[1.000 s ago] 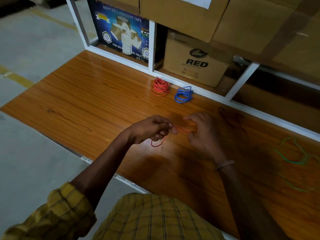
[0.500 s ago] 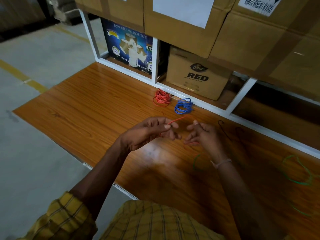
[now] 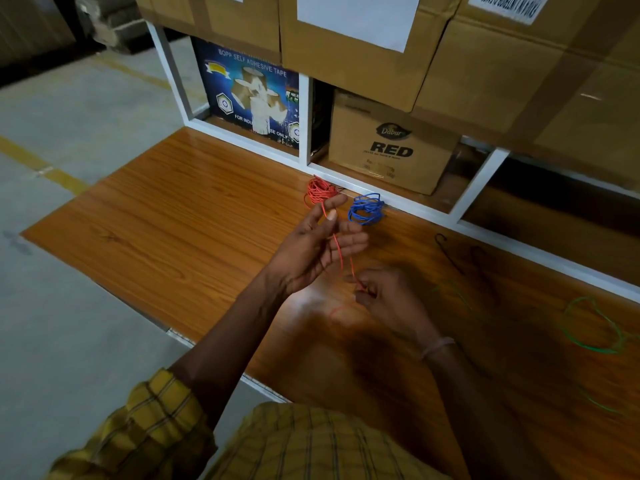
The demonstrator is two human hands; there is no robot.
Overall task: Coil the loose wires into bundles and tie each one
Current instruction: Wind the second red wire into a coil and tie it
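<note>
My left hand (image 3: 308,251) is raised over the wooden board (image 3: 180,223), thumb and forefinger pinching a loose red wire (image 3: 341,258) near its top. The strand runs down to my right hand (image 3: 388,296), just below and blurred, fingers curled and pinching its lower part. Just beyond my left fingertips lie a red bundle (image 3: 320,194) and a blue bundle (image 3: 367,209). Loose green wire (image 3: 595,323) lies well right of my right hand.
</note>
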